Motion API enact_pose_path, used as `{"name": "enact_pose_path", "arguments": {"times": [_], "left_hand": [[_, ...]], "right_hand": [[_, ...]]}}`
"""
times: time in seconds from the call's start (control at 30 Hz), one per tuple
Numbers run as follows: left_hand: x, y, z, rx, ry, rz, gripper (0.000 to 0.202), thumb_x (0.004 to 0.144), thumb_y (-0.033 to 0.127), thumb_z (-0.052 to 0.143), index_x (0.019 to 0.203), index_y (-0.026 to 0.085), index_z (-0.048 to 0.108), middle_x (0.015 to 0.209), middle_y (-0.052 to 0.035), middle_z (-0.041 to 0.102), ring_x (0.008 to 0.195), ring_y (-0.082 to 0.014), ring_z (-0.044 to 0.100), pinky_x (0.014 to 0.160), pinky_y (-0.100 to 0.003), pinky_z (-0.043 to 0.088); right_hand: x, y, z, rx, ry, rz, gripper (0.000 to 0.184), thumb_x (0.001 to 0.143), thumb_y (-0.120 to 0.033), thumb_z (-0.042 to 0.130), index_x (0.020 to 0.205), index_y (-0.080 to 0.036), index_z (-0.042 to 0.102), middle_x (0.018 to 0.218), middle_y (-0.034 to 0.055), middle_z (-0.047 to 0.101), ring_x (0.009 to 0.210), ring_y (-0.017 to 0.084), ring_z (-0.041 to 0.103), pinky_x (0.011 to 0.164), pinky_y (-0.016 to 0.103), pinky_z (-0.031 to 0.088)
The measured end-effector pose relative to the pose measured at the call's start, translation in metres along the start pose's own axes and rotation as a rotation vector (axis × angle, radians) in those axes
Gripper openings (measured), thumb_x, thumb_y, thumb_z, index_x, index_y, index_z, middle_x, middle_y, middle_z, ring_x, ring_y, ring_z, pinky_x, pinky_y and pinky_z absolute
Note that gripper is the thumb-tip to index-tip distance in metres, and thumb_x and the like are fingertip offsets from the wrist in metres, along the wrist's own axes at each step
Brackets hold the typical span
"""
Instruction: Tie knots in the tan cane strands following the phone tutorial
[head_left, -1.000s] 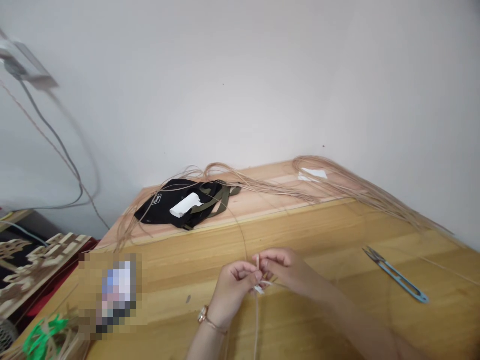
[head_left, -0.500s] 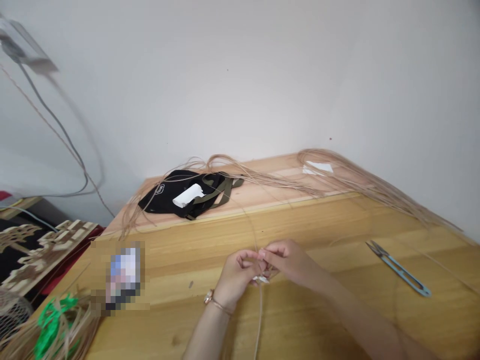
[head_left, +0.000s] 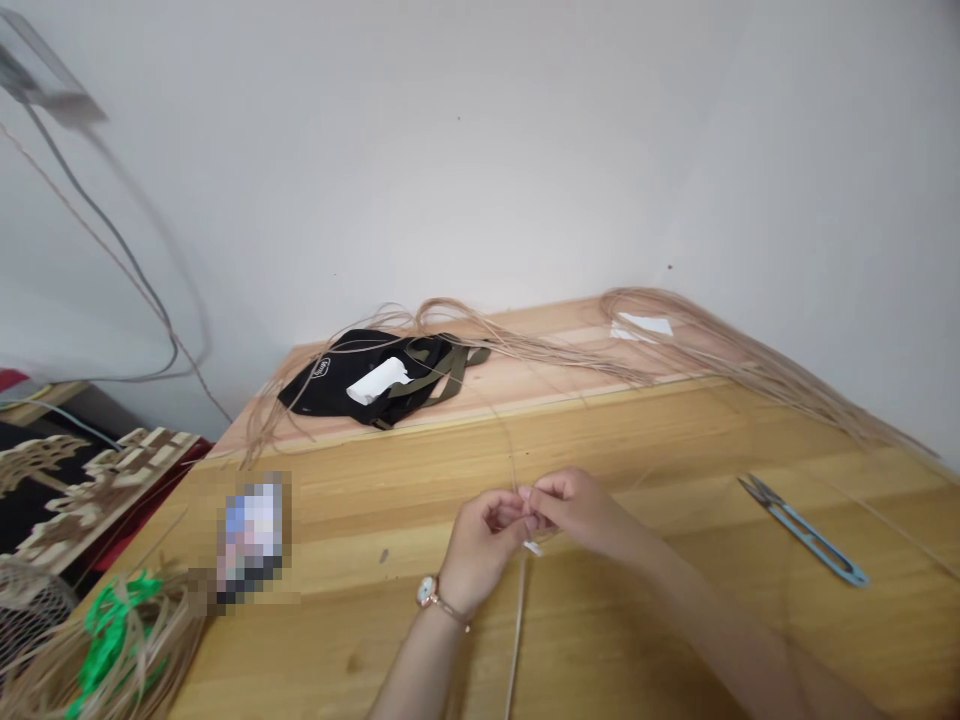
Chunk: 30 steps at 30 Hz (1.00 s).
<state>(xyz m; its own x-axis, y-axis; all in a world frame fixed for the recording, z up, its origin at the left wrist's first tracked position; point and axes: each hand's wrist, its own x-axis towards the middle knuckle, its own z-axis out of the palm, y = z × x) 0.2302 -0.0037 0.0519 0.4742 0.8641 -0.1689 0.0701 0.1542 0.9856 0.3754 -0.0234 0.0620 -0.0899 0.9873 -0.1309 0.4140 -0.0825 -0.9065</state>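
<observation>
Two hands pinch strand point(head_left: 517, 620) | thin, pale tan, straight

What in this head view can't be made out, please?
- Small white piece: head view, fingertips of left hand and right hand cover most of it; too small to name.
- Strand: cut off by the bottom edge.
- Blurred patch on the table: pixelated, so unreadable.
- Green bundle: cut by the corner.

Thin pale tan strand point(head_left: 514, 640), taut and near-vertical; upper end amid fingertips; small white piece point(head_left: 532, 548) alongside
</observation>
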Motion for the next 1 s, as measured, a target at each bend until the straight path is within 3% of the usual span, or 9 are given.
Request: {"name": "enact_pose_path", "arguments": {"times": [0.13, 0.33, 0.47, 0.6, 0.73, 0.87, 1.0], "left_hand": [[0.003, 0.002, 0.002, -0.070, 0.010, -0.028, 0.026, 0.055, 0.026, 0.070, 0.073, 0.010, 0.059, 0.065, -0.0063, 0.063, 0.061, -0.0139, 0.057, 0.061, -0.024, 0.043], [0.008, -0.007, -0.001, -0.150, -0.055, -0.156, 0.033, 0.051, 0.030, 0.073, 0.076, 0.010, 0.062, 0.060, -0.0031, 0.061, 0.055, -0.0108, 0.053, 0.055, -0.021, 0.040], [0.011, -0.022, 0.002, -0.139, -0.030, -0.089, 0.041, 0.054, 0.034, 0.071, 0.087, 0.011, 0.063, 0.057, -0.0011, 0.058, 0.053, -0.0097, 0.050, 0.053, -0.020, 0.037], [0.014, -0.040, 0.001, -0.133, 0.003, -0.076, 0.044, 0.053, 0.033, 0.072, 0.091, 0.014, 0.062, 0.060, -0.0004, 0.058, 0.056, -0.0109, 0.051, 0.054, -0.020, 0.038], [0.017, -0.052, -0.004, -0.086, -0.085, -0.124, 0.041, 0.054, 0.037, 0.072, 0.087, 0.014, 0.064, 0.060, -0.0012, 0.057, 0.057, -0.0120, 0.050, 0.055, -0.022, 0.039], [0.016, -0.049, -0.002, -0.081, -0.078, -0.158, 0.032, 0.054, 0.041, 0.071, 0.068, 0.012, 0.064, 0.063, -0.0039, 0.059, 0.060, -0.0133, 0.051, 0.057, -0.022, 0.039], [0.013, -0.047, 0.001, -0.077, -0.078, -0.182, 0.033, 0.050, 0.042, 0.073, 0.058, 0.012, 0.063, 0.054, -0.0023, 0.056, 0.053, -0.0114, 0.049, 0.053, -0.021, 0.037]], "right_hand": [[0.001, 0.000, 0.000, -0.062, 0.025, -0.037, 0.034, 0.077, -0.033, 0.042, 0.052, -0.013, 0.056, 0.045, -0.0031, 0.044, 0.043, 0.008, 0.036, 0.043, 0.019, 0.026], [-0.004, 0.002, 0.000, -0.334, 0.210, -0.287, 0.034, 0.076, -0.022, 0.045, 0.043, -0.014, 0.047, 0.046, -0.0029, 0.043, 0.047, 0.007, 0.038, 0.046, 0.020, 0.024], [-0.006, 0.009, 0.001, -0.483, 0.253, -0.351, 0.029, 0.075, -0.022, 0.049, 0.047, -0.014, 0.052, 0.048, -0.0020, 0.049, 0.049, 0.007, 0.041, 0.048, 0.020, 0.025], [-0.003, 0.020, 0.000, -0.331, 0.242, -0.242, 0.017, 0.070, -0.027, 0.056, 0.058, -0.016, 0.061, 0.053, -0.0016, 0.058, 0.050, 0.007, 0.047, 0.047, 0.018, 0.029], [0.000, 0.032, 0.002, -0.094, 0.232, -0.098, 0.017, 0.064, -0.029, 0.063, 0.073, -0.016, 0.064, 0.060, -0.0007, 0.063, 0.052, 0.008, 0.052, 0.045, 0.015, 0.033], [-0.001, 0.039, 0.009, 0.020, 0.211, -0.100, 0.013, 0.064, -0.022, 0.062, 0.074, -0.015, 0.066, 0.061, 0.0004, 0.064, 0.053, 0.008, 0.053, 0.047, 0.015, 0.037], [-0.003, 0.033, 0.011, 0.085, 0.135, -0.119, 0.015, 0.065, -0.024, 0.060, 0.074, -0.014, 0.067, 0.062, 0.0013, 0.065, 0.053, 0.008, 0.054, 0.047, 0.015, 0.038]]}}
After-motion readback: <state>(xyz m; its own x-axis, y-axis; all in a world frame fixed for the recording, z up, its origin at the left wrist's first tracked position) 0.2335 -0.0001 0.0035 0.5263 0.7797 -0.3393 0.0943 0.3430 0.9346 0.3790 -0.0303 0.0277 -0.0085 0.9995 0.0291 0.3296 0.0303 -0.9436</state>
